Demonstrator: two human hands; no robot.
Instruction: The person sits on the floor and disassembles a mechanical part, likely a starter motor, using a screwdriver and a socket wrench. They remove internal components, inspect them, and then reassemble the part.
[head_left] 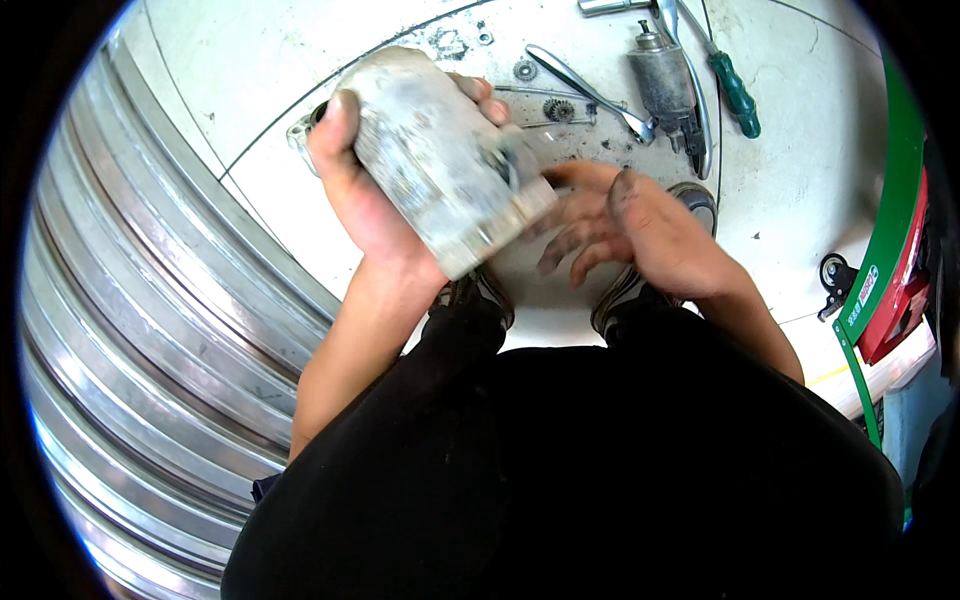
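Note:
My left hand (352,190) grips a dirty grey metal block-like part (420,150), thumb along its left side and fingertips showing over its far right edge. The part is tilted, its lower end pointing toward my knees, and is slightly blurred. What it is exactly, I cannot make out. Beside that lower end is my right hand (650,225), blackened fingers apart and loosely bent, with nothing seen in them. Beyond the hands, a small toothed gear (558,110) and a paler gear (525,70) lie on the floor near long thin bolts (560,92).
A wrench (590,90), a small cylindrical motor (663,85) and a green-handled screwdriver (735,95) lie on the tiled floor (790,120). Ribbed metal (160,270) fills the left side. At right stand a green curved frame (895,200) and a black caster (836,280).

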